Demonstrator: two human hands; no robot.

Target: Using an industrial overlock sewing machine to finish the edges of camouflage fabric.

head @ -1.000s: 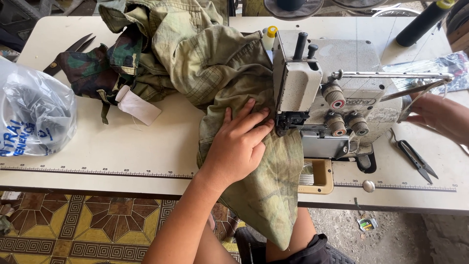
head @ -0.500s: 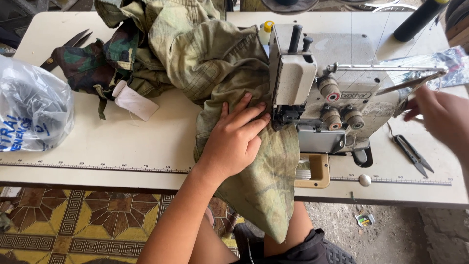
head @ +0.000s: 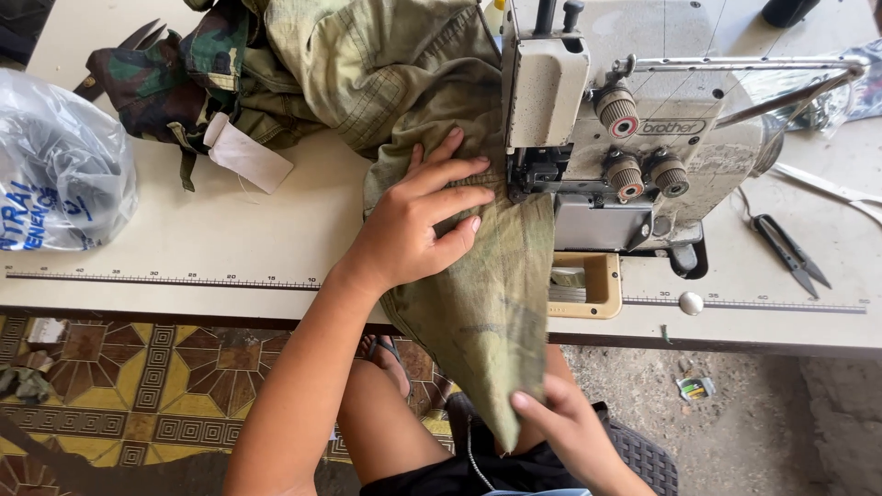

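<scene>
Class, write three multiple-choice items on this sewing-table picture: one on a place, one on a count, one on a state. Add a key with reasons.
1. Where do the thread snips lie?
A. on the table right of the sewing machine
B. on the plastic bag
C. on the floor

2. How many ribbed round knobs show on the machine's front?
A. one
B. three
C. six

3. What is the left hand doing?
A. lifted above the table
B. holding the snips
C. pressed flat on the olive fabric

Key: 1 A, the snips rest on the tabletop beside the machine; 2 B, three knobs are visible; 3 C, the fingers spread on the cloth by the needle area, while the right hand holds its hanging end.
</scene>
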